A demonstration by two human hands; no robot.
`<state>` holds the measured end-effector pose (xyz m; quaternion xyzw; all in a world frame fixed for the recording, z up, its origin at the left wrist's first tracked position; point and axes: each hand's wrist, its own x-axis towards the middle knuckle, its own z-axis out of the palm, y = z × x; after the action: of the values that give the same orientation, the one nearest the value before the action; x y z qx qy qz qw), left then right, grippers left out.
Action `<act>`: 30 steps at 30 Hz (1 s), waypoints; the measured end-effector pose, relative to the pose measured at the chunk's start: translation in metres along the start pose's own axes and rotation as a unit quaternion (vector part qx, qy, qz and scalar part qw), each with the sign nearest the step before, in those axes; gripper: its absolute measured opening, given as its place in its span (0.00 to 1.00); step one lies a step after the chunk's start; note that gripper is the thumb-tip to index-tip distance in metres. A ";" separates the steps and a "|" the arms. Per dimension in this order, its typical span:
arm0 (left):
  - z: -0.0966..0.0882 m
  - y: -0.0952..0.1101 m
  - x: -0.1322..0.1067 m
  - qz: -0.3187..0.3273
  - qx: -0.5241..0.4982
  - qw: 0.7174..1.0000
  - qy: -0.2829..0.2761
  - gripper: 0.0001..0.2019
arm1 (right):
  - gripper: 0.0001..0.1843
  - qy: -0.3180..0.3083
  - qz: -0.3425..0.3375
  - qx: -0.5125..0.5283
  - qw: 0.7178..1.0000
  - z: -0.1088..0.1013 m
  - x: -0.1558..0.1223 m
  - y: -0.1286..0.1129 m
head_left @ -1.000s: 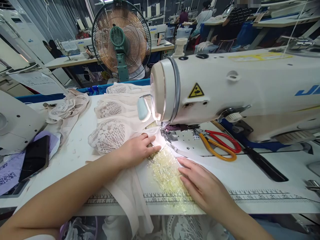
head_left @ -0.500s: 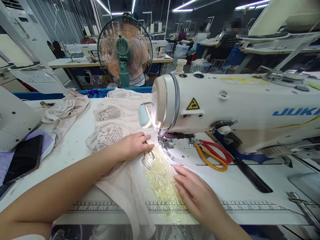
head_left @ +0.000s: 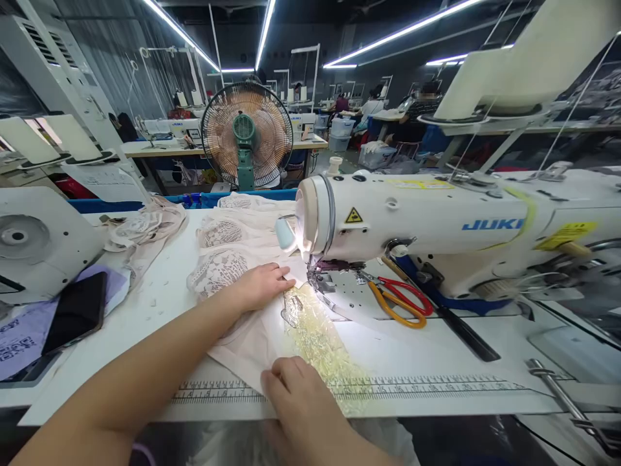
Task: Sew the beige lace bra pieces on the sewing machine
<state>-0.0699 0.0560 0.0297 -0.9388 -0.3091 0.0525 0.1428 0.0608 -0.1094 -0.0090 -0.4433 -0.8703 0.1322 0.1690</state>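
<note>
My left hand [head_left: 264,286] lies on a pale beige lace bra [head_left: 218,272], its fingers stretched toward the presser foot [head_left: 317,278] of a white sewing machine [head_left: 369,210]. The fingertips press the cloth against the table beside the needle area. Nearer the table's front edge, my right hand [head_left: 303,401] is closed, thumb and fingers together at the edge of the hanging beige cloth [head_left: 247,362]. The pinch itself is partly hidden by the hand. Between the hands and the machine lies a shiny, yellowish clear film [head_left: 320,343] stuck on the table.
Red-and-orange-handled scissors [head_left: 398,301] and a black-handled tool [head_left: 468,333] lie right of the needle. A printed ruler strip [head_left: 436,386] runs along the front edge. At left are a phone [head_left: 75,310] and more beige pieces [head_left: 145,226]. A fan [head_left: 245,129] stands behind.
My right hand has moved left from the yellowish film to the beige cloth, and its fingers have closed. My left hand stays by the presser foot. The camera view has shifted.
</note>
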 end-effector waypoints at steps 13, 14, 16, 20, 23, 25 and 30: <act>0.014 -0.004 -0.012 -0.100 -0.055 0.993 -0.002 0.21 | 0.17 -0.200 0.056 -0.093 0.974 -0.068 0.000 0.023; 0.015 -0.004 -0.022 -0.132 -0.053 0.990 0.002 0.23 | 0.17 -0.202 0.046 -0.085 0.975 -0.074 0.001 0.025; 0.017 -0.001 -0.048 -0.202 -0.052 0.978 -0.012 0.27 | 0.16 -0.205 0.016 -0.059 0.977 -0.088 0.000 0.030; 0.010 0.004 -0.099 -0.226 -0.089 0.967 -0.082 0.27 | 0.18 -0.197 -0.060 0.034 0.978 -0.115 -0.006 0.039; -0.018 -0.004 -0.113 -0.259 -0.220 0.938 -0.071 0.23 | 0.15 -0.181 -0.123 0.140 0.966 -0.131 -0.009 0.051; -0.043 -0.018 -0.110 -0.267 -0.390 0.877 -0.089 0.20 | 0.14 -0.168 -0.148 0.187 0.957 -0.136 -0.006 0.065; -0.074 -0.056 -0.088 -0.297 -0.502 0.785 -0.206 0.20 | 0.08 -0.174 -0.043 0.058 0.982 -0.112 0.017 0.100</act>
<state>-0.1585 0.0290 0.1182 -0.7064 -0.5776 0.0370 -0.4075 0.1697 -0.0292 0.0575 -0.3649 -0.8956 0.2504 0.0459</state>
